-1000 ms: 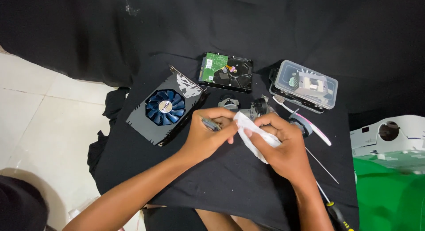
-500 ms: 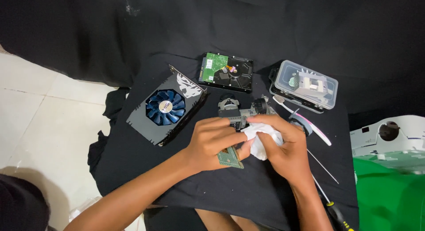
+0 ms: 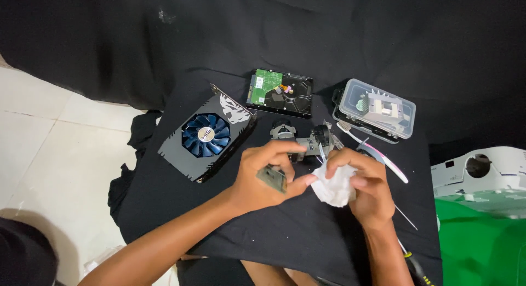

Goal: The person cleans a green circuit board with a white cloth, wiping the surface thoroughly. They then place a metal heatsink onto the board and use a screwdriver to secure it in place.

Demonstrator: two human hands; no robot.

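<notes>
Since half a second ago the left hand [image 3: 263, 179] has lifted and turned the small greenish circuit board [image 3: 272, 178] so that it now stands tilted in the air between thumb and fingers, where a moment earlier it lay lower, near the cloth; a second ago that hand pinched a thin tool-like thing instead, and the white wad was a long strip. Now the right hand [image 3: 366, 184] is closed around a crumpled white tissue [image 3: 335, 186], bunched into a ball, and its fingertips press the wad close against the board's edge, so the two hands meet just over the middle of the work surface. By the look of it the board is being wiped, though whether the tissue touches it I cannot quite tell. Just behind the hands lies a small grey metal assembly [image 3: 304, 139] with a lens-like part, partly hidden by the knuckles. To the left rests a graphics card [image 3: 208, 137] with a blue fan, tilted on the cloth; behind it a hard drive [image 3: 279, 92] lies with its green board upward. To the right stands a clear plastic box [image 3: 376, 109] with a lid on, and beside it a pink-and-white toothbrush [image 3: 378, 154]. A screwdriver [image 3: 412, 261] lies near the right forearm. All rests on a black cloth [image 3: 164, 193] that runs up behind as a backdrop. Pale floor tiles [image 3: 49, 143] show at left, a white device [image 3: 482, 176] on a green surface [image 3: 482, 247] at right.
</notes>
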